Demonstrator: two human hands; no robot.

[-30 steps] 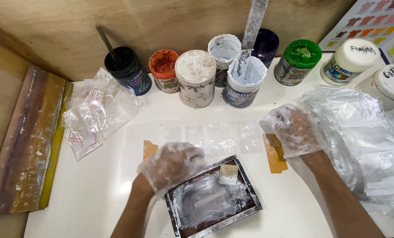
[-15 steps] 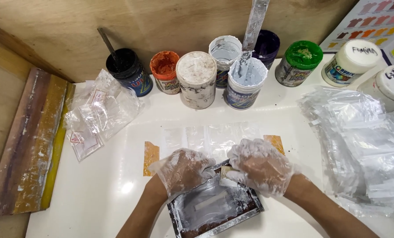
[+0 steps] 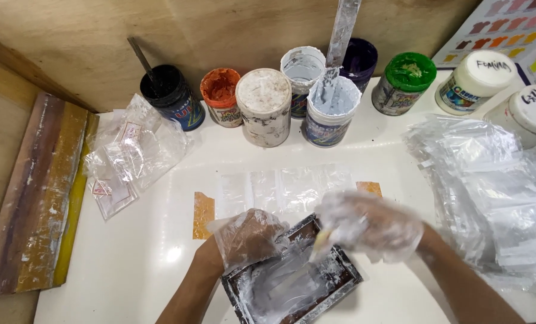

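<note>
Head view: on a white table (image 3: pixel 130 264), the gloved left hand (image 3: pixel 247 237) presses down on a small paint-smeared printing frame (image 3: pixel 292 282), while the gloved right hand (image 3: pixel 370 225) closes around a small scraper (image 3: pixel 322 240) at the frame's far edge. The frame lies near the table's front edge, its long axis running diagonally from near-left to far-right. White paint already coats the mesh, so the spreading looks partly done, with the pile of clear bags (image 3: pixel 490 186) at right apparently unprinted.

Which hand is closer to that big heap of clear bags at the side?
The right hand: it sits over the small frame, just beside the heap of bags. The left hand is farther off, on the frame's other side.
</note>
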